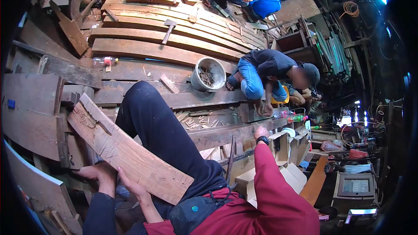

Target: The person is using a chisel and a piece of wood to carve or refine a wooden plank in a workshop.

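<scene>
My left hand (134, 186) grips the lower edge of a wooden board (130, 152), which slants across my raised leg. Part of the hand lies out of sight under the board. Rough notches and dark pencil-like lines mark the board's upper left end. Out to the right, my right hand (261, 133), with a black watch at the wrist, rests closed at a long wooden beam (222, 134). What its fingers hold, if anything, is hidden. Just beyond it are the hands of a crouching person (264, 109) in a dark shirt and cap.
A pale bucket (196, 78) holds small brown pieces. Behind it, long planks (143, 48) lie side by side, with a hammer (169, 30) on top. Cardboard boxes (278, 148) stand beside my right arm. Bottles (298, 118) lie near the crouching person; other people sit at the far side.
</scene>
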Tool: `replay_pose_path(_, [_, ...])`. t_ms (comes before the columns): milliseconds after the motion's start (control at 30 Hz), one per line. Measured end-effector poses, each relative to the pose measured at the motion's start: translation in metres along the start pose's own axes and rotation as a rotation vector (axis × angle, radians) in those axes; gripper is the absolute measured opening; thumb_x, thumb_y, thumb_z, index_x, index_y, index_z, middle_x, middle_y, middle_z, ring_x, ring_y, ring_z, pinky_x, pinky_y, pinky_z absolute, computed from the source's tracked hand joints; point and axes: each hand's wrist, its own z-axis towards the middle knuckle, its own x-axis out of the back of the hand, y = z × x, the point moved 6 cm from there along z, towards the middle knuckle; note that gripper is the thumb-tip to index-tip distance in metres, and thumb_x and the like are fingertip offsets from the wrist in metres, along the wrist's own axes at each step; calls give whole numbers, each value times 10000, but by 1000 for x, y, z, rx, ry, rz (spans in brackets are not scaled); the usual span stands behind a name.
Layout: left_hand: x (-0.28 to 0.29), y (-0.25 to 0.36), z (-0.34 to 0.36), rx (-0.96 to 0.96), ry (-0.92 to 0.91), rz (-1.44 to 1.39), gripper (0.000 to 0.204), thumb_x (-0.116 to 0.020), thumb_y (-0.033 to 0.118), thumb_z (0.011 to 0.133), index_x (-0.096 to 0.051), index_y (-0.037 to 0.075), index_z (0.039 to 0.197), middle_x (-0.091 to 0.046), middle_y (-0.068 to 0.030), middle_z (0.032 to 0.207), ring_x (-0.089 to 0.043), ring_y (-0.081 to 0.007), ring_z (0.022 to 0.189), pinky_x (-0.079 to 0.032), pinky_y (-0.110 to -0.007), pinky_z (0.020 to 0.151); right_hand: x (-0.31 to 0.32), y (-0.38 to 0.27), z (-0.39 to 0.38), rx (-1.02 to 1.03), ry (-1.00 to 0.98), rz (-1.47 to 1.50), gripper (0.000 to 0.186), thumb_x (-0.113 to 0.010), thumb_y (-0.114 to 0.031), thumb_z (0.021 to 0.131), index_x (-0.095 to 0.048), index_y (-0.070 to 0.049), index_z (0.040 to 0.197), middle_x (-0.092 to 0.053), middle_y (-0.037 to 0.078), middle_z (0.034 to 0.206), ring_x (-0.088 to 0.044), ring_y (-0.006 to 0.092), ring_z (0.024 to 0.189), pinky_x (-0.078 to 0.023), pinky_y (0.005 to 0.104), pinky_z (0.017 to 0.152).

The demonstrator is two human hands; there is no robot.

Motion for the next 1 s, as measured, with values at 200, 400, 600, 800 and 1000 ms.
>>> replay_pose_path(200, [1, 5, 0, -63, 60, 107, 657, -400, 464, 1048, -375, -31, 1479, -426, -174, 1496, -462, -295, 1350, -378, -400, 1123, 104, -129, -65, 446, 310, 585, 320, -541, -167, 976, -656, -99, 1267, -708, 234, 921, -691, 391, 856, -538, 466, 764])
replay_pose_path(400, [26, -26, 20, -154, -164, 44, 516, -314, 361, 1095, -474, -21, 1402, -517, -144, 1419, -509, -236, 1298, -404, -376, 1100, 279, -296, -264, 993, -14, 1094, 441, -532, -74, 1000, -533, -102, 1440, -637, 195, 745, -486, 219, 541, -427, 329, 539])
replay_pose_path(600, [-2, 13, -5, -209, -49, 284, 555, -342, 376, 1092, -518, -89, 1339, -609, -209, 1304, -579, -298, 1201, -428, -378, 1027, 281, -372, -376, 1540, -50, 869, 514, -583, -18, 913, -547, -99, 1419, -612, 171, 719, -626, 314, 617, -481, 410, 568])
replay_pose_path(800, [6, 12, 2, -334, 10, 486, 552, -360, 393, 1078, -554, -75, 1298, -643, -270, 1204, -614, -385, 1148, -455, -407, 978, 258, -360, -390, 1462, 141, 756, 520, -586, -42, 910, -554, -132, 1421, -569, 124, 599, -582, 290, 495, -448, 422, 489])
replay_pose_path(1000, [3, 14, 2, -307, 9, 496, 526, -380, 367, 1071, -570, -79, 1274, -652, -297, 1167, -628, -425, 1127, -475, -439, 941, 276, -382, -400, 1371, 80, 542, 506, -592, -44, 900, -581, -142, 1396, -600, 191, 622, -613, 348, 522, -464, 445, 516])
